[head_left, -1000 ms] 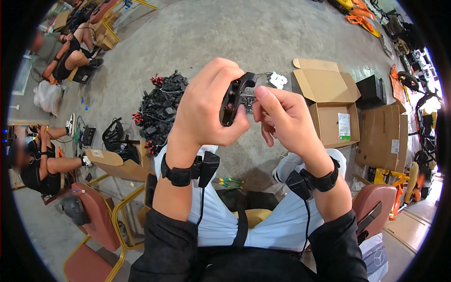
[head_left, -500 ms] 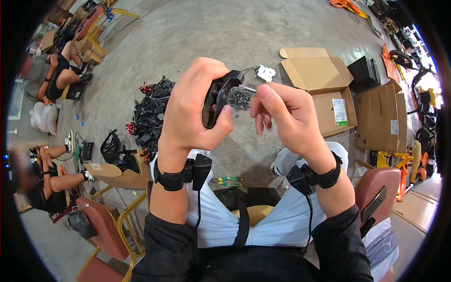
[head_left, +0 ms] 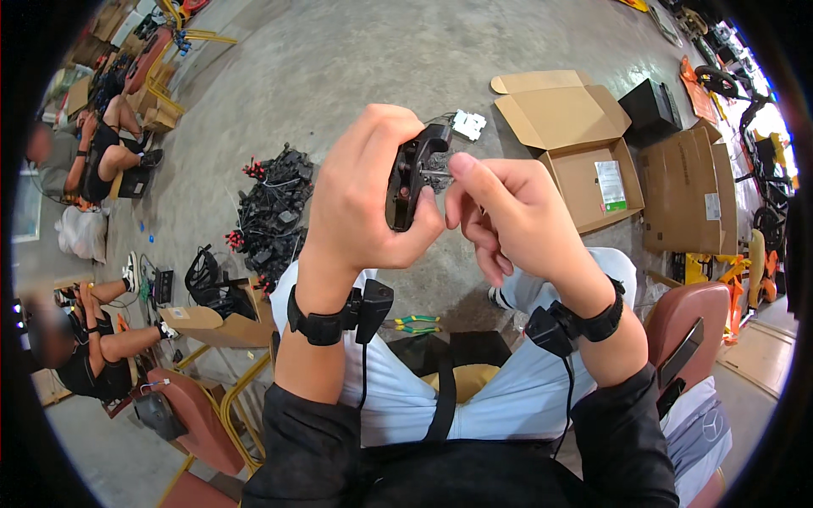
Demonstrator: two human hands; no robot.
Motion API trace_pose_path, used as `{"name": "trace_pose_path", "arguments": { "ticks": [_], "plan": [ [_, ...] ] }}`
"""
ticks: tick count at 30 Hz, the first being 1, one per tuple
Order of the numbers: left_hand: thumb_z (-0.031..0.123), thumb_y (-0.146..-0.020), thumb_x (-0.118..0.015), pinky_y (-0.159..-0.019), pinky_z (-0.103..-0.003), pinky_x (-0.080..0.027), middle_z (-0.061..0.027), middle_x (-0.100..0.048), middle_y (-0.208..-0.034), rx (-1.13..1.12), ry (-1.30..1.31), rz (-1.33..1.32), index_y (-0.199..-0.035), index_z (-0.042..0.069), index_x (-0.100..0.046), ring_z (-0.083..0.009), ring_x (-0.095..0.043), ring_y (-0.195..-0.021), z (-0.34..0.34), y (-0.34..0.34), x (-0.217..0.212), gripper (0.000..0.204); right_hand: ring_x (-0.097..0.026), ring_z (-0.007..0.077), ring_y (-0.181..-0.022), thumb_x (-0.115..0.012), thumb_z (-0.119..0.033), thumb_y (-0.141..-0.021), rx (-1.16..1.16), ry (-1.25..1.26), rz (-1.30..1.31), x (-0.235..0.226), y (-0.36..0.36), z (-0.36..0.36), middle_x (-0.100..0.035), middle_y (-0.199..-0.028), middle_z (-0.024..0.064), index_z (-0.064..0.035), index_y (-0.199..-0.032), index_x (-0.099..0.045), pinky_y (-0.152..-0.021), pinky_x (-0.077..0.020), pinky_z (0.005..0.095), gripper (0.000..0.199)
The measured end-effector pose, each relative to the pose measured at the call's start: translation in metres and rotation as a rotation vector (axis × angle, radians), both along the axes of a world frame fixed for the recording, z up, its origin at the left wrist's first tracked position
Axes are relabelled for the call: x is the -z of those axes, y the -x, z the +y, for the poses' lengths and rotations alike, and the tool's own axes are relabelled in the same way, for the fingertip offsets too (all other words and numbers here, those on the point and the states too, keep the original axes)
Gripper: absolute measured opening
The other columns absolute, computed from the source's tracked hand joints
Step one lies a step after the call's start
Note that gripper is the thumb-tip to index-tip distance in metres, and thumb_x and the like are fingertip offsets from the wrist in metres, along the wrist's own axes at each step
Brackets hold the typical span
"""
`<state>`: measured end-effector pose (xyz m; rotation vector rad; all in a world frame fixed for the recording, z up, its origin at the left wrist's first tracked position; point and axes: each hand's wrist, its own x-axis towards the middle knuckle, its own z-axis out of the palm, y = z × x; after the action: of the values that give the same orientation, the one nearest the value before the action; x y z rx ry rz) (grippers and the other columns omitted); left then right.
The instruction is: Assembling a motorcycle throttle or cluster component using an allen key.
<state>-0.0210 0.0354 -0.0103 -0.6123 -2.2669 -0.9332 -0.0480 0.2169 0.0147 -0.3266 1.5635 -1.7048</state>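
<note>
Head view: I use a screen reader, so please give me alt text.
A person's left hand grips a black plastic part while the right hand pinches a thin metal pin at it. Below lie a pile of black parts and an open cardboard box on concrete.

The black part [head_left: 412, 176] at frame centre appears to be matt moulded plastic, with a thin bright metal pin [head_left: 434, 172] projecting from it. The open box [head_left: 584, 144] at upper right is plain brown corrugated cardboard. The floor [head_left: 356, 68] is rough grey concrete. The chair seat [head_left: 199, 419] at lower left looks like smooth reddish-brown vinyl on a yellow painted metal frame.
</note>
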Motion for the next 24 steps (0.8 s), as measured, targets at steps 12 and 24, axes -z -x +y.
{"name": "trace_pose_path", "arguments": {
  "ticks": [12,24],
  "plan": [
    [0.009,-0.058,-0.061,-0.067,-0.037,-0.047,-0.0154,-0.054,-0.090,-0.053,0.089,-0.020,-0.094,0.000,-0.052,-0.0333,-0.056,-0.078,-0.003,0.001,0.001,0.038,-0.048,0.0136,-0.030,-0.039,-0.035,-0.098,-0.062,-0.072,0.040,0.002,0.003,-0.004,-0.043,-0.044,0.0011,0.0001,-0.071,-0.052,-0.030,-0.0342,0.0242,0.046],
    [0.010,-0.062,-0.061,-0.071,-0.037,-0.046,-0.0147,-0.054,-0.090,-0.024,0.091,-0.176,-0.095,-0.001,-0.052,-0.0332,-0.055,-0.079,-0.008,-0.001,-0.001,0.035,-0.056,0.0151,-0.056,-0.053,-0.024,-0.092,0.199,-0.250,1.108,0.023,0.004,-0.012,-0.054,-0.062,0.0065,0.0010,-0.077,-0.056,-0.052,-0.0419,0.0288,0.029]
  ]
}}
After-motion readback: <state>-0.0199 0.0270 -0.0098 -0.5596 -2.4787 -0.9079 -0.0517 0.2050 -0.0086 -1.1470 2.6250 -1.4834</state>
